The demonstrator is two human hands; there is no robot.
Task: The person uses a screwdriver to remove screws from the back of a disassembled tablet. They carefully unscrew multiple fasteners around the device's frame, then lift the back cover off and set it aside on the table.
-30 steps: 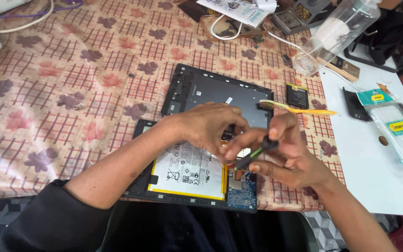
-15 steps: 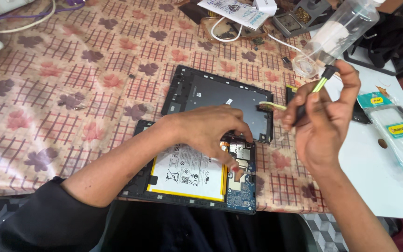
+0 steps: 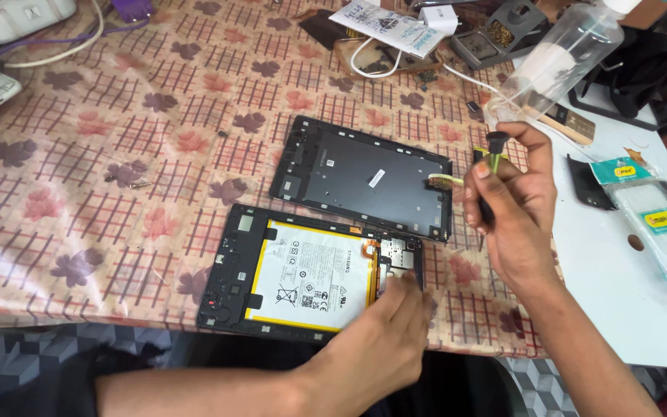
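The opened tablet (image 3: 310, 274), white battery exposed, lies at the table's near edge. My left hand (image 3: 395, 324) rests fingers together on its circuit board, hiding it. My right hand (image 3: 507, 205) grips a screwdriver (image 3: 494, 154), tip hidden.

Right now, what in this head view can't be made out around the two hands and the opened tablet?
- Circuit board corner of the opened tablet: covered by the left hand, whose fingertips are blurred.
- Screwdriver: only the black cap and a bit of green handle show; the right hand hides its tip.
- Clear bottle: top cut off by the upper edge.
- Battery markings: too small.
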